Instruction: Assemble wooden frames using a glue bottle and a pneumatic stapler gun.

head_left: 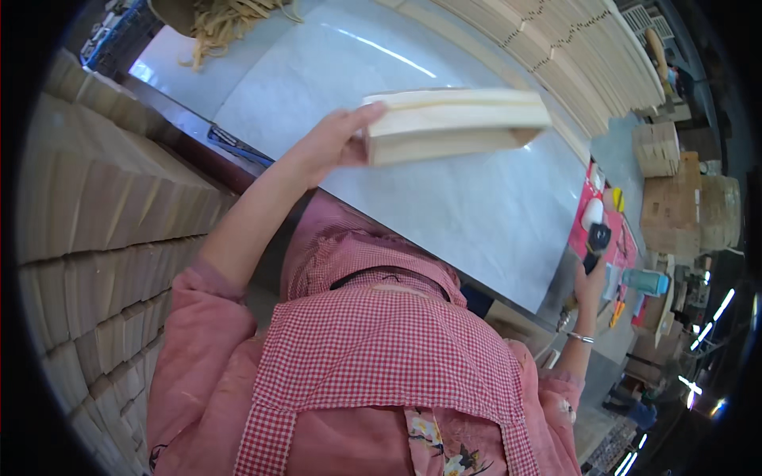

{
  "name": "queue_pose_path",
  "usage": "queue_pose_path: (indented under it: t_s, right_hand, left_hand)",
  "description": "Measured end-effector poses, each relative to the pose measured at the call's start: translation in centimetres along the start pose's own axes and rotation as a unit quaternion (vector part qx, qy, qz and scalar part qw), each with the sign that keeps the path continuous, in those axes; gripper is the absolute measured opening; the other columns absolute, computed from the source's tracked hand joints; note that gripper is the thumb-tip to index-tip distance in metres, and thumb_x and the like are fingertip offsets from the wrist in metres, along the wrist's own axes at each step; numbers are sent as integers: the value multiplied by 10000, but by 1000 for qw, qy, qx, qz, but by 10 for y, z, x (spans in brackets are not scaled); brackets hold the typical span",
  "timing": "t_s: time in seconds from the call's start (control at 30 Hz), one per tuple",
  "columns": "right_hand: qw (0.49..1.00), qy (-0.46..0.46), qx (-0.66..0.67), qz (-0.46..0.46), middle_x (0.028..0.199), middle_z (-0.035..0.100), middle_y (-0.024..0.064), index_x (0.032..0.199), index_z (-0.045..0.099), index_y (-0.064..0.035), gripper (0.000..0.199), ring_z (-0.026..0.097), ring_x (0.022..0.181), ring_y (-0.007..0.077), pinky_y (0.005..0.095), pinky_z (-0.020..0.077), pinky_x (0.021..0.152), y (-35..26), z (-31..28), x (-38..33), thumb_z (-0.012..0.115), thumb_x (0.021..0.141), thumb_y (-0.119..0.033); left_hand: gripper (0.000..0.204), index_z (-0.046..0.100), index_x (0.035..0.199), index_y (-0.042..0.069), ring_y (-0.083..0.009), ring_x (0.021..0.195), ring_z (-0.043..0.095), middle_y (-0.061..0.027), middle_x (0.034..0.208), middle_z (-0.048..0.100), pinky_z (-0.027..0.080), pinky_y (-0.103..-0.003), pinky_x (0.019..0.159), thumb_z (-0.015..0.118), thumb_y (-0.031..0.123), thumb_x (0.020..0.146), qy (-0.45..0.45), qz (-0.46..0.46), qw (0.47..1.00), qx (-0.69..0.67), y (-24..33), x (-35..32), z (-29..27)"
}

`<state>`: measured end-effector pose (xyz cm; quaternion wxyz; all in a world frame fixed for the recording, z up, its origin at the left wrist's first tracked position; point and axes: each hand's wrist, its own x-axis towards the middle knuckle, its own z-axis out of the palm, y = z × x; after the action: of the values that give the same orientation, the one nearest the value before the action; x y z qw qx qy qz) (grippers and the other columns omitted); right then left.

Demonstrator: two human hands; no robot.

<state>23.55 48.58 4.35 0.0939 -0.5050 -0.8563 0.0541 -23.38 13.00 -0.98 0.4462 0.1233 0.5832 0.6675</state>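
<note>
My left hand point(332, 141) grips one end of a bundle of pale wooden boards point(456, 123) and holds it level above the grey-white tabletop point(444, 206). The boards lie stacked flat against each other. My right hand point(591, 287) is far to the right at the table's edge, closed around a black hand tool point(597, 240) that points upward. A metal bangle sits on that wrist. My pink sleeves and a red checked apron fill the lower middle of the view.
Tall stacks of cut wooden pieces point(103, 206) stand at my left. More stacked boards point(571, 55) curve along the far side of the table. A pile of wood strips point(230, 24) lies at the top. A red mat point(589, 194) and a teal bottle point(647, 282) are at the right.
</note>
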Motion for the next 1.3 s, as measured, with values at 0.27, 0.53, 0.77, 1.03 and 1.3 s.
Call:
queue_pose_path:
  t_s: [0.27,0.53,0.77,1.03,1.3]
  right_hand:
    - [987,-12,-131,88,1097,686,240,1305,579,19,496,682,987,406,452,545,865,99,54,7,696,875,-199]
    - [989,115,58,75,1191,690,195,1221,670,6,368,672,1046,348,412,538,909,64,52,29,672,945,-237]
    - [965,-6,215,-150,1191,695,165,1240,663,4,347,664,1040,300,375,535,916,-139,87,60,650,977,-223]
    - [913,-148,255,-281,1187,705,151,1246,669,3,331,666,1066,262,351,545,922,-265,98,29,631,996,-211]
    - [883,-202,215,-364,1176,713,154,1240,681,-2,325,671,1068,272,366,557,918,-324,116,17,628,999,-213]
  left_hand:
    - [719,602,1152,-88,-270,699,669,-215,978,647,586,-339,669,551,607,977,45,-229,962,-138,-19,-82,-40]
    - [499,678,964,-59,-232,637,572,-151,731,645,509,-350,635,622,437,959,305,181,851,387,-22,-69,-29]
    - [282,657,925,-14,-137,735,476,1,799,584,429,-312,655,619,265,944,250,-8,879,406,-7,-124,-53]
    - [213,676,1117,50,-147,810,620,-28,933,667,509,-282,740,564,153,969,388,-190,902,-29,-145,-413,-40]
    - [317,616,1231,35,-262,810,709,-146,977,711,606,-417,660,586,166,945,592,-177,640,-456,-427,-533,7]
